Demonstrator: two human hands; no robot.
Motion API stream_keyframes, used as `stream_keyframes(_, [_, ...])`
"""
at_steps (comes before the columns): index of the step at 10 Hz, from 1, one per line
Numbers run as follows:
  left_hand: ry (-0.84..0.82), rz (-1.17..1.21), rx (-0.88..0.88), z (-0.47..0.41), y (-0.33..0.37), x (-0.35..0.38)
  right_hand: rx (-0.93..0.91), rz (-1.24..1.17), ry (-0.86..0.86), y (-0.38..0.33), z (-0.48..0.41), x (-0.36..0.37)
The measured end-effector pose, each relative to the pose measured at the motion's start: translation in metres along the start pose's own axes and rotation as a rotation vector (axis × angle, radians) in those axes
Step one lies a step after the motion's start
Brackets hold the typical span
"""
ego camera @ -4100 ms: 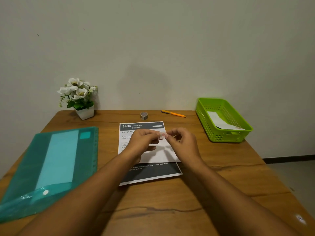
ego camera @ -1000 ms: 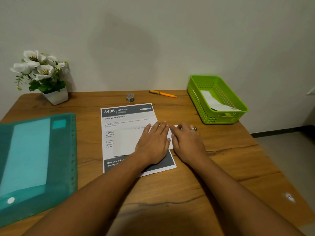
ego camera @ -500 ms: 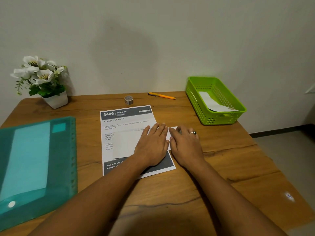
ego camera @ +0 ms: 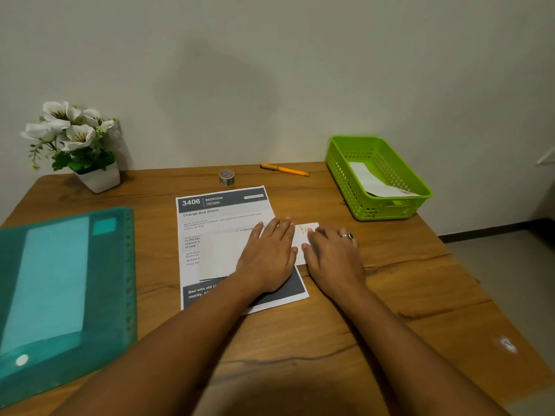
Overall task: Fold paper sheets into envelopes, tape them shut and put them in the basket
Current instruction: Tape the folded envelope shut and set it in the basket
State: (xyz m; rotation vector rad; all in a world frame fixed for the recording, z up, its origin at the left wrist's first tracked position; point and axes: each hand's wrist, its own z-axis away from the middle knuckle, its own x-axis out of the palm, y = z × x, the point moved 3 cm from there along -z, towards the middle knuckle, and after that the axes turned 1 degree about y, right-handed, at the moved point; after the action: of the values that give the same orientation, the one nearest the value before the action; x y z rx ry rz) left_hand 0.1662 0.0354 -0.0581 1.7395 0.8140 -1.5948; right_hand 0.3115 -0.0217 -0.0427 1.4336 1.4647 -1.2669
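We work at a wooden table (ego camera: 390,295). Well to the left of our left hand (ego camera: 270,256) lies a teal plastic folder (ego camera: 60,280). Under both hands sits a printed sheet (ego camera: 222,211) headed "Change Bed Sheets". Beyond our right hand (ego camera: 333,259), up and to its right, stands the green basket (ego camera: 390,205), one white envelope (ego camera: 372,181) leaning inside. A potted plant (ego camera: 75,142) stands far beyond the left hand. The folded white paper (ego camera: 222,253) lies on the printed sheet, beneath both palms. Our left hand rests flat on it, fingers straight and together; our right hand presses its right end, fingers likewise flat. An orange pen (ego camera: 285,169) and a tape roll (ego camera: 226,177) lie beyond the fingertips. A ring (ego camera: 347,236) sits on the right hand.
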Motion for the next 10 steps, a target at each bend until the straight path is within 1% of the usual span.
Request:
stream_keyframes(1, [-0.001, 0.006, 0.0, -0.001, 0.0, 0.0, -0.017, 0.023, -0.03, 0.001, -0.006, 0.0])
stream_keyframes(2, [0.001, 0.003, 0.001, 0.0, 0.001, 0.0, 0.006, 0.042, -0.059, -0.003, -0.013, 0.003])
stream_keyframes(3, [0.004, 0.007, 0.0, 0.001, 0.001, -0.002, -0.004, 0.044, -0.031, -0.006, -0.013, 0.003])
stream_keyframes(4, [0.01, 0.013, -0.001, 0.001, 0.001, -0.002, -0.098, 0.011, 0.015, -0.006, -0.008, 0.003])
stream_keyframes(5, [0.009, 0.019, -0.002, 0.001, 0.0, -0.001, -0.147, -0.019, 0.028, -0.007, -0.009, 0.002])
stream_keyframes(6, [0.009, 0.023, -0.002, 0.001, 0.0, -0.001, -0.126, 0.019, 0.0, -0.009, -0.012, 0.002])
stream_keyframes(8, [-0.004, 0.014, -0.006, 0.002, 0.001, -0.003, 0.018, 0.089, -0.038, -0.012, -0.013, 0.005])
stream_keyframes(10, [-0.03, 0.065, -0.003, 0.001, 0.001, -0.006, 0.038, 0.078, -0.039, -0.009, -0.011, 0.003])
